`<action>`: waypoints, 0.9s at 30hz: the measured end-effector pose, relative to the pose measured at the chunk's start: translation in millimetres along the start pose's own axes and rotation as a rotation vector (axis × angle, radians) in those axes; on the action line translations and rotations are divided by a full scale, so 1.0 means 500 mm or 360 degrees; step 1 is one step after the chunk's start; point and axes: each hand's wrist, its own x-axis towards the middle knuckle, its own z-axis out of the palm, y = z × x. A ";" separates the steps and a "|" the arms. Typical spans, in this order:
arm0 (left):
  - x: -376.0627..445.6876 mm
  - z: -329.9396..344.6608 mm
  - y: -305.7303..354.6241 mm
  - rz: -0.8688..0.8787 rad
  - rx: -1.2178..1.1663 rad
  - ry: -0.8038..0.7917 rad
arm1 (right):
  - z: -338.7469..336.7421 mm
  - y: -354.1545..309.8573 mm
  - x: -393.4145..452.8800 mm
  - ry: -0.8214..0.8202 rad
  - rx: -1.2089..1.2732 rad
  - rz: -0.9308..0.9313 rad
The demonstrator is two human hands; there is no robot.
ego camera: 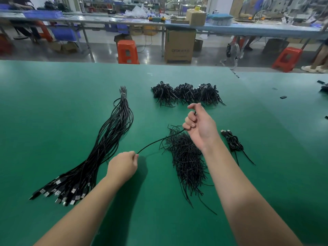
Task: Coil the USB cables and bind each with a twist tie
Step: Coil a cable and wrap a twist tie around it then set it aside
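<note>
A single black USB cable is stretched between my two hands above the green table. My left hand pinches its near end. My right hand, raised and curled, grips the far part. A long bundle of straight black USB cables lies at the left, its plugs fanned toward me. Under my right wrist sits a heap of black twist ties. Several coiled, bound cables are piled at the back. One more coiled cable lies to the right.
Small black parts lie near the table's right side. Beyond the far edge stand orange stools, a cardboard box and other workbenches with blue bins. A person's feet show at the far right.
</note>
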 end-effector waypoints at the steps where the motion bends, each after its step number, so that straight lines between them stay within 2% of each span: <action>1: -0.003 -0.003 0.002 -0.0009 0.0044 -0.0052 | -0.001 0.007 -0.001 -0.0011 -0.0028 0.0014; 5: -0.019 -0.026 0.018 0.0085 0.0221 -0.0459 | -0.004 0.030 -0.007 -0.0117 -0.0176 0.0061; 8: -0.024 -0.053 0.038 0.0189 0.0260 -0.0585 | 0.002 0.048 -0.019 -0.0255 -0.0427 0.0087; 11: -0.012 -0.091 0.066 0.0116 -0.0217 -0.0581 | 0.013 0.073 -0.036 -0.0425 -0.0636 0.0142; 12: -0.006 -0.104 0.076 0.0105 -0.0353 -0.0511 | 0.018 0.082 -0.042 -0.0475 -0.0677 0.0160; 15: 0.016 -0.135 0.098 0.0158 -0.0530 -0.0098 | 0.032 0.107 -0.056 -0.0557 -0.0761 0.0197; 16: 0.022 -0.144 0.103 0.0137 -0.0752 -0.0045 | 0.035 0.114 -0.059 -0.0569 -0.0783 0.0199; 19: 0.038 -0.165 0.124 -0.0002 -0.1689 -0.0313 | 0.045 0.134 -0.068 -0.0582 -0.0795 0.0219; 21: 0.043 -0.174 0.139 -0.0062 -0.2004 -0.0456 | 0.051 0.147 -0.073 -0.0556 -0.0779 0.0252; 27: 0.033 -0.181 0.154 0.0082 -0.1906 -0.0578 | 0.058 0.161 -0.080 -0.0527 -0.0755 0.0287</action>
